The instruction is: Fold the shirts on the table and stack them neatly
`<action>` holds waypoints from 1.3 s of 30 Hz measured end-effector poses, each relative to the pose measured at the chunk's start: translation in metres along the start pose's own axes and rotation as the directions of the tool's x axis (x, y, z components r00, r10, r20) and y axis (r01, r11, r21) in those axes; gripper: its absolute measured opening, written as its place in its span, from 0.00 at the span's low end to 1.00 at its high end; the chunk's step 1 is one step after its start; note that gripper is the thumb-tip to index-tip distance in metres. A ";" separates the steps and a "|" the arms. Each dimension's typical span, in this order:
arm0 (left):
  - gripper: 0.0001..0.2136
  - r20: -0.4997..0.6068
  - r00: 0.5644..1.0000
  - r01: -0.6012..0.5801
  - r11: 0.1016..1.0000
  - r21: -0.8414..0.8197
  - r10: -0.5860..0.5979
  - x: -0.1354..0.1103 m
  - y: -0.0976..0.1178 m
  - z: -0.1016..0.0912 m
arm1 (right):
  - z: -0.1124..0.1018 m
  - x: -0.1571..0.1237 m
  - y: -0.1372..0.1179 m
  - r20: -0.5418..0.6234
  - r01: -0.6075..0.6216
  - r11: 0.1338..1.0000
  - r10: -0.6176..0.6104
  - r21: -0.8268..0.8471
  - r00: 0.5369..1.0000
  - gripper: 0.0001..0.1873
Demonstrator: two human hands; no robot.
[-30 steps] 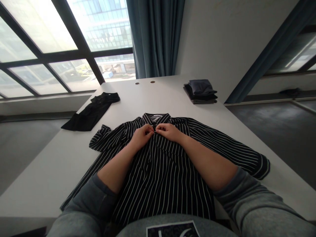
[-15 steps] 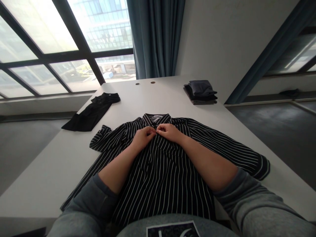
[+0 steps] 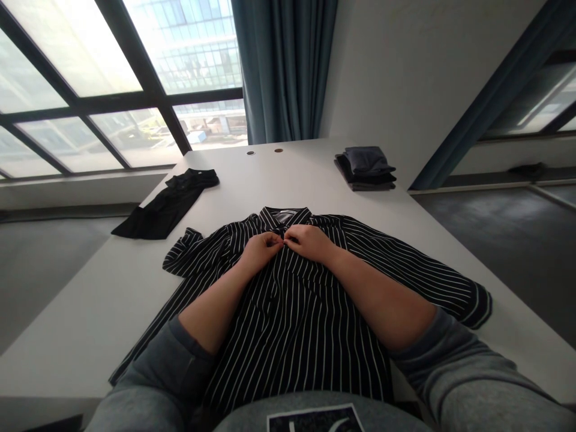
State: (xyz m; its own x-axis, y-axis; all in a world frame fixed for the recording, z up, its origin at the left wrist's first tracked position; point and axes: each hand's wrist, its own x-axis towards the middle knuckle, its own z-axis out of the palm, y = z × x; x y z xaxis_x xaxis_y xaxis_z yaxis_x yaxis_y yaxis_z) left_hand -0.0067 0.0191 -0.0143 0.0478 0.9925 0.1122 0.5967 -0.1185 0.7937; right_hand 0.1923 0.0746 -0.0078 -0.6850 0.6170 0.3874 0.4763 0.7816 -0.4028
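Note:
A black shirt with white stripes [image 3: 306, 324] lies front up on the table, its collar at the far side and its sleeves spread to both sides. My left hand [image 3: 260, 251] pinches the front opening just below the collar. Meeting it there, fingertips to fingertips, my right hand [image 3: 308, 242] also pinches the shirt's front edge. The fingers cover the spot they grip, so a button or buttonhole cannot be made out. The left sleeve in view is bent back near the shoulder; the right one stretches out toward the table's right edge.
The white table [image 3: 297, 177] carries a black garment [image 3: 168, 207] at its left edge and a stack of folded dark clothes [image 3: 365, 168] at the far right. Two round holes sit near the far edge. A blue curtain [image 3: 283, 72] and windows stand behind.
My fingers have shifted slightly at the shirt's opening, with the right hand's fingers curled a little more. The shirt and the other clothes lie as before.

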 end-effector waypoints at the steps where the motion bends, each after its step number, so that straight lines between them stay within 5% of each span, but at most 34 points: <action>1: 0.05 -0.004 1.000 0.000 1.000 0.004 0.000 0.000 0.000 0.000 | 0.000 0.000 0.000 0.002 0.000 1.000 0.000 -0.007 1.000 0.04; 25: 0.08 0.004 0.999 0.049 0.936 -0.348 -0.051 0.000 -0.003 0.003 | 0.001 -0.002 0.004 -0.047 -0.012 0.958 0.027 0.288 0.999 0.08; 39: 0.10 0.039 0.996 0.092 0.879 -0.468 -0.084 0.000 -0.006 0.004 | -0.001 0.000 0.007 0.133 -0.304 0.764 0.279 0.569 0.951 0.12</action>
State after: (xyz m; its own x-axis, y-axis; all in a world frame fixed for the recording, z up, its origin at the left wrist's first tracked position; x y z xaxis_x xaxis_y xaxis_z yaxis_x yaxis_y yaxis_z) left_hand -0.0074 0.0194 -0.0217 0.0291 0.9993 0.0217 0.1539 -0.0259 0.9877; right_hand 0.1961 0.0800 -0.0093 -0.5919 0.7927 0.1456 0.2586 0.3579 -0.8972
